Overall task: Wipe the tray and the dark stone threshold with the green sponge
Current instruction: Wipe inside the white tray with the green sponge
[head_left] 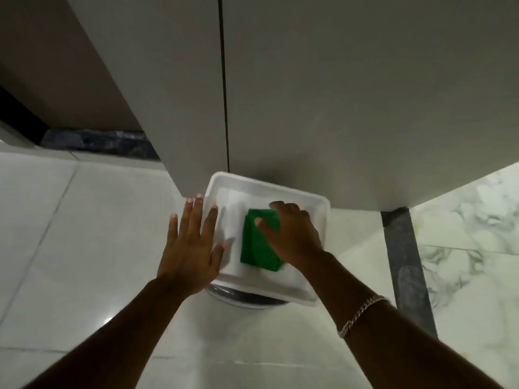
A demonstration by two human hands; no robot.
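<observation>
**Sponge was down in the tray, threshold off to the side**

Head view, the only one: your right hand [292, 234] was pressed down on the green sponge [258, 245], fingers curled over its far edge and thumb lying across the top, so you were gripping it against the bottom of the white tray [269, 189]. The sponge sat roughly mid-tray, a bit toward the near side. Your left hand [191, 248] was flat and spread wide, fingers apart, with the palm on the tray's left rim and the thumb just inside it, holding nothing, only bracing.

The tray sat tilted a little on top of a round dark-rimmed container [244, 299], which peeked out under the near edge; can't tell what that thing was exactly. The tray's far corner was right up against the grey cabinet doors [337, 108].

The dark stone threshold [404, 265] ran along the floor to your right, well apart from the tray, between the pale floor tiles [70, 234] and the marbled ones [471, 220]. Another dark stone strip [98, 141] showed at the far left. You had a chain bracelet [362, 313] on your right wrist.
</observation>
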